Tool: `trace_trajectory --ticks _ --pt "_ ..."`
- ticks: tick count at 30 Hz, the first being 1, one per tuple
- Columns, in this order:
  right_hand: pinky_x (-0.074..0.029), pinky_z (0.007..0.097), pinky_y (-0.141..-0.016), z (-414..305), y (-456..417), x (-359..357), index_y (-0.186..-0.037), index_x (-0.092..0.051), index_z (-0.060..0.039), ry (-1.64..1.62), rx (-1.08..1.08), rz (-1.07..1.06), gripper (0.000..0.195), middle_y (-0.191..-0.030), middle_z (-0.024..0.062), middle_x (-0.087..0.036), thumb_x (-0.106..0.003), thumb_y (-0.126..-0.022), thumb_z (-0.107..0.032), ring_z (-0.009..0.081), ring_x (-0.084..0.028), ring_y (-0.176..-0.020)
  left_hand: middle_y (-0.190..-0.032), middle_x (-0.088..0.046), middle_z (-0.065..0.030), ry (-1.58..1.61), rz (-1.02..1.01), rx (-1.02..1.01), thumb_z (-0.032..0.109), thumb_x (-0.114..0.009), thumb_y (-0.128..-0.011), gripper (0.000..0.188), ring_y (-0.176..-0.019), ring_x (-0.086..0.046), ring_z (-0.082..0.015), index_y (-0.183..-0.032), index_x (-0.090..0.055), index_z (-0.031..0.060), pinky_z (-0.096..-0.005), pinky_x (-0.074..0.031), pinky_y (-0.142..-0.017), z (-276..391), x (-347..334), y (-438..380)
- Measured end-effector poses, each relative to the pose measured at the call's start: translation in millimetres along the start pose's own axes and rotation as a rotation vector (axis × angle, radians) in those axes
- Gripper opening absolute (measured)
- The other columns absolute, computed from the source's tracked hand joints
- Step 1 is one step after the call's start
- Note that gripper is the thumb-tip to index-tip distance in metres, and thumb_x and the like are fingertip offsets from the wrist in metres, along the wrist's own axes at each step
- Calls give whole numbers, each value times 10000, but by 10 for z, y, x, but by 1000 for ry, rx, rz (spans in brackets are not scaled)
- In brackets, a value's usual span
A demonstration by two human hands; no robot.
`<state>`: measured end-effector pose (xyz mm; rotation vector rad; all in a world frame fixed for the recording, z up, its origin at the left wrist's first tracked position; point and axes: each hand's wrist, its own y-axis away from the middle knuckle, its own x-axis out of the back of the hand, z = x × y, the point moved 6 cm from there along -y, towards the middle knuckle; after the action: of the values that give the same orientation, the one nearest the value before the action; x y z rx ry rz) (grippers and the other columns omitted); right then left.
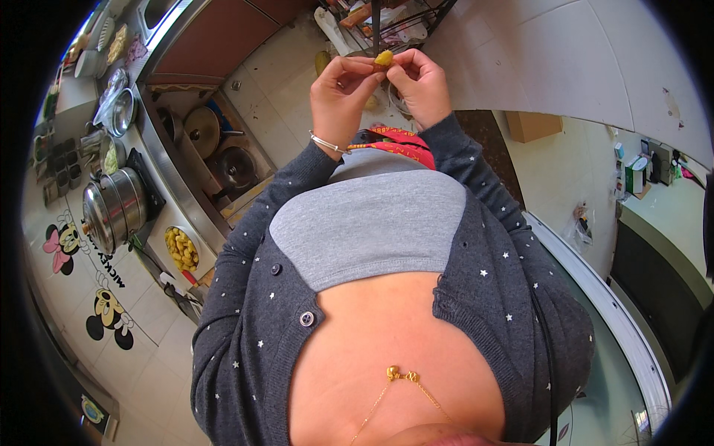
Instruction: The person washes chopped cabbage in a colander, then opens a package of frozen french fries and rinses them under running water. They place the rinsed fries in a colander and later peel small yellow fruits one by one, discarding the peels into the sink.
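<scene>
Near the top middle of the head view, my left hand (347,92) and my right hand (421,86) meet around a small piece of yellow food (384,57) with brownish skin. Fingertips of both hands pinch it from either side, and its yellow top shows above them. The food's exact kind cannot be told. Beneath the hands, a round container (397,99) is partly hidden by the fingers. A red cloth with yellow writing (399,146) lies just below, across my lap.
At left, a steel counter holds a stacked steamer pot (117,206), a bowl of yellow pieces (181,249) and a metal bowl (120,111). Lidded pans (234,167) stand in an open cabinet. A wire rack (410,25) is ahead, a cardboard box (532,127) to the right.
</scene>
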<state>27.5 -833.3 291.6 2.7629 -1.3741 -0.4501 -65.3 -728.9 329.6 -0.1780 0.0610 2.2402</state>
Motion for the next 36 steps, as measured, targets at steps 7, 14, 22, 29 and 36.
trace_trajectory --ticks 7,14,22,29,36 --pt "-431 178 -585 72 -12 57 -930 -613 -39 -162 -131 -64 100 -795 -29 -610 -641 -872 -116 26 -522 -671 -1000 -641 -103 384 -15 432 66 -636 -888 130 -930 -648 -167 -983 -582 -5 -285 -542 -838 -193 14 12" --pt "-381 155 -544 -23 21 40 -967 -598 -62 -162 -172 -150 127 -797 -50 -554 -636 -888 -154 3 -472 -659 -1023 -630 -99 643 -82 648 76 -593 -918 158 -971 -647 -202 -1056 -558 8 -310 -551 -870 -337 12 39" --pt "-449 182 -640 -57 -13 83 -962 -606 -35 -60 -89 -161 124 -856 -26 -613 -628 -887 -132 31 -553 -748 -1060 -619 -103 783 -122 748 82 -579 -928 164 -1030 -620 -204 -1071 -547 8 -316 -526 -923 -419 0 66" --pt "-429 182 -627 -155 -31 75 -993 -612 -40 40 -53 -131 155 -828 -34 -593 -626 -899 -163 23 -519 -716 -1068 -616 -108 584 -86 641 64 -549 -940 134 -1031 -635 -217 -1060 -551 6 -316 -537 -905 -338 49 9" --pt "-459 204 -614 -170 -77 80 -943 -641 -2 181 33 -135 144 -769 -12 -624 -650 -883 -133 42 -557 -667 -980 -616 -49 424 -32 456 73 -633 -892 125 -900 -618 -146 -985 -567 22 -284 -538 -801 -296 93 -20"
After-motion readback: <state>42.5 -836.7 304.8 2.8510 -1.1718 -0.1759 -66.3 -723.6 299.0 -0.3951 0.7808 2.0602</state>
